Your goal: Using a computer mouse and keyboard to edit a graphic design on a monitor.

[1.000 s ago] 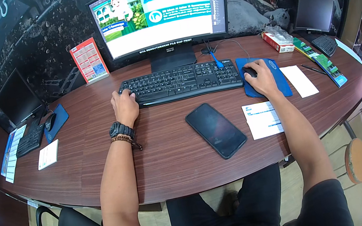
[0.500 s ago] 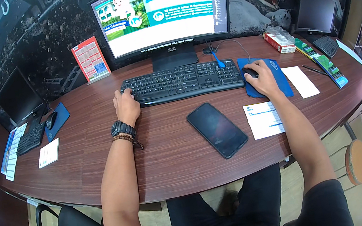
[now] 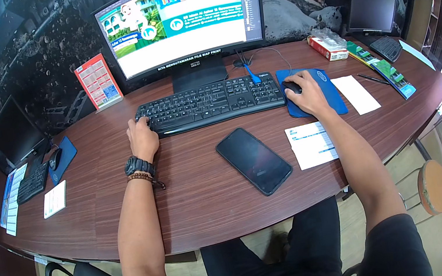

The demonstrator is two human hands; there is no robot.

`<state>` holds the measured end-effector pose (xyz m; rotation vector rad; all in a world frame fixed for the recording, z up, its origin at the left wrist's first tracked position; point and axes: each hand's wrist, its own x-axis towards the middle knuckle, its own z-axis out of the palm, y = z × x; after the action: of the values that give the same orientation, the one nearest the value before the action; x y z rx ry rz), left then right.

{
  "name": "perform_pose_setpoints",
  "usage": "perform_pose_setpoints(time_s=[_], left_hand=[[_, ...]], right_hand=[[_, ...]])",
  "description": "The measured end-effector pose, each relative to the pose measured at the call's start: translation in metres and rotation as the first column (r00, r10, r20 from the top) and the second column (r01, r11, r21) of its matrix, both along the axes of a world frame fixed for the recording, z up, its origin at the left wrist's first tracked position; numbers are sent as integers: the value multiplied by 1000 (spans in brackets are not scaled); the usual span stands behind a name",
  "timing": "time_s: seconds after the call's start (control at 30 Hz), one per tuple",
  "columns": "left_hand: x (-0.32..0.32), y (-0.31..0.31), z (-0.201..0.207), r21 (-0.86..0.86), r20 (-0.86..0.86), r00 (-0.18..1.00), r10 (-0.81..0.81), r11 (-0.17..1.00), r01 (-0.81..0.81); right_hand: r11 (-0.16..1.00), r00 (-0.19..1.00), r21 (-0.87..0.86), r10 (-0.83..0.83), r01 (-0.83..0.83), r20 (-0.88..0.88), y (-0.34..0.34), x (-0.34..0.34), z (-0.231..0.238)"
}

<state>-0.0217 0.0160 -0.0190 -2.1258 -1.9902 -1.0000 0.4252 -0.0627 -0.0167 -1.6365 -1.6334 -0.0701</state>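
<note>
My left hand (image 3: 142, 139) rests at the left end of a black keyboard (image 3: 209, 103), its fingers apart and lying over the keys there. A dark watch and a beaded bracelet circle that wrist. On a blue mouse pad (image 3: 327, 97), my right hand (image 3: 308, 94) is wrapped over a black computer mouse (image 3: 292, 88), whose body it partly covers. Behind the keyboard stands a curved monitor (image 3: 182, 20) with a green and white layout in a design window. A black smartphone (image 3: 254, 160) lies face up on the desk between my forearms.
Printed paper (image 3: 311, 146) lies partly under my right forearm, near a blank white slip (image 3: 356, 94). A red calendar (image 3: 99, 82) stands left of the monitor, a red and white box (image 3: 328, 48) to its right. Second monitors flank both ends of the brown desk (image 3: 197, 201).
The view has turned a little, so the desk items sit slightly further left in the picture. My hands stay on the keyboard and the mouse.
</note>
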Motion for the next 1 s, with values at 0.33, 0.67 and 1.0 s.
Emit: perform_pose_setpoints(time_s=[0.33,0.67,1.0], left_hand=[[0,1,0,18,-10,1000,8,1000,-7],[-3,0,-2,65,-24,1000,17,998,-15],[0,2,-2,13,-1,1000,7,1000,-7]], right_hand=[[999,1000,27,24,-24,7,1,1,-1],[1000,1000,18,4,-4,-5,0,-2,0],[1000,1000,9,-22,22,-6,1,1,-2]])
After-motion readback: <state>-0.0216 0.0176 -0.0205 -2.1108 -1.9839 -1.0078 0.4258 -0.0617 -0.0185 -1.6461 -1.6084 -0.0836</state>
